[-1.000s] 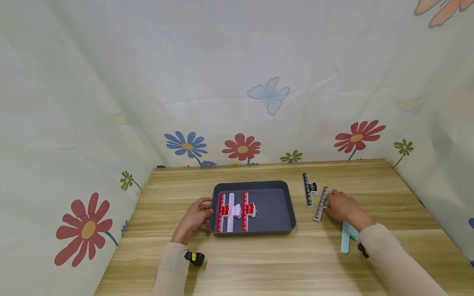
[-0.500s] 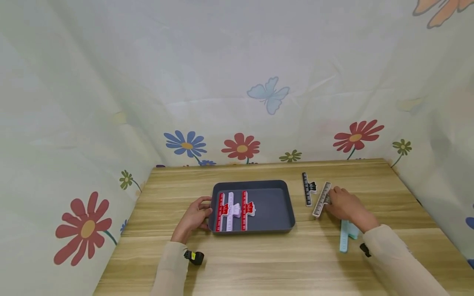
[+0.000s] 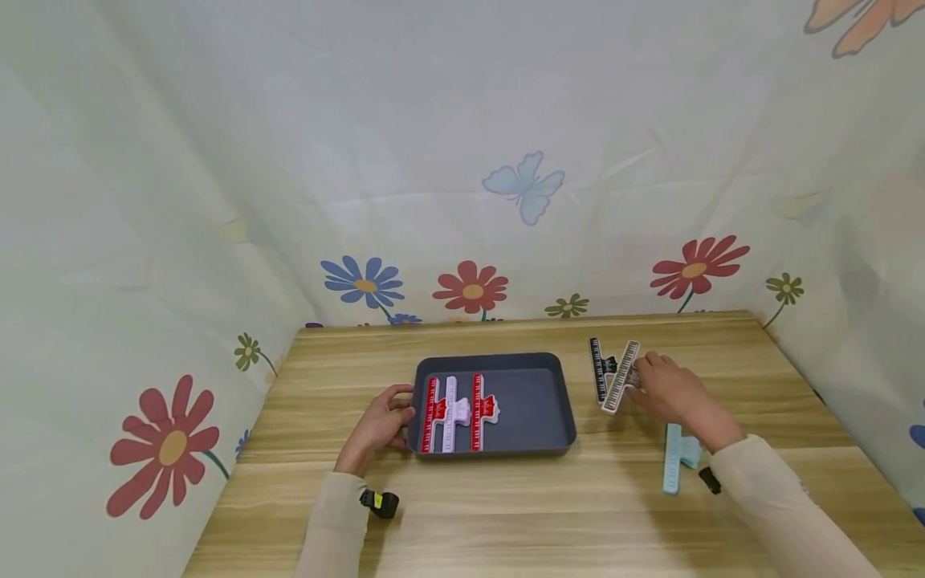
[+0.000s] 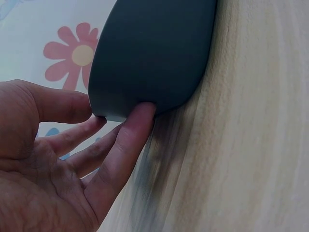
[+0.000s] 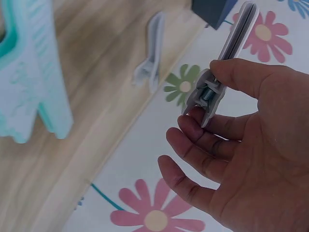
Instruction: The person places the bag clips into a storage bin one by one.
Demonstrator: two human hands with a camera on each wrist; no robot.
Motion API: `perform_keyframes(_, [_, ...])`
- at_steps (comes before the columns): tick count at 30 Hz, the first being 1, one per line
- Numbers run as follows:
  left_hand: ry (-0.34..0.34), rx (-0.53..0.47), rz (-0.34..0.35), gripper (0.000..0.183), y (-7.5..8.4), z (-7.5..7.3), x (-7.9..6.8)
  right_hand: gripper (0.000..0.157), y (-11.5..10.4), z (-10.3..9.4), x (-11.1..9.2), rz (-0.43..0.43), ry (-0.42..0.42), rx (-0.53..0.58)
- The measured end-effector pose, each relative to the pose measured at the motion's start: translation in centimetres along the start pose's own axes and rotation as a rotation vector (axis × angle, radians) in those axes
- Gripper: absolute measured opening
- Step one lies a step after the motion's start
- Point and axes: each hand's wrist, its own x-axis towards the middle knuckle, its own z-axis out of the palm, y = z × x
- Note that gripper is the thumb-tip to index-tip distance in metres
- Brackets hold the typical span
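The dark grey baking tray (image 3: 531,405) has my left hand (image 3: 379,419) at its left end. In the left wrist view my thumb is at the rim and a fingertip presses the tray's outer wall (image 4: 149,53). Inside the tray lie a red piano-key clip (image 3: 430,417), a pale lilac clip (image 3: 450,417) and another red clip (image 3: 478,413). My right hand (image 3: 674,391) pinches a white clip with black piano keys (image 3: 621,379) by its handle; the right wrist view shows its spring (image 5: 207,93). In the head view it overlaps part of a black clip (image 3: 598,371).
A turquoise clip (image 3: 673,459) lies on the wooden table (image 3: 520,514) below my right hand. It is large and near in the right wrist view. A flower-printed curtain (image 3: 405,201) encloses the table's back and sides.
My right hand has moved up and slightly left with the white clip, from the table spot beside the black clip to overlapping it. The left hand and tray have stayed put.
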Motion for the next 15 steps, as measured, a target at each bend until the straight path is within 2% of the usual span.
perform_keyframes(10, [-0.002,-0.007,0.003,0.045,0.0,0.0,0.0,0.040,-1.9,-1.3,0.0,-0.032,0.032,-0.004])
perform_keyframes(15, [-0.001,-0.005,-0.001,0.045,-0.1,0.0,0.1,0.043,-3.1,-1.8,-0.1,-0.052,0.049,-0.015])
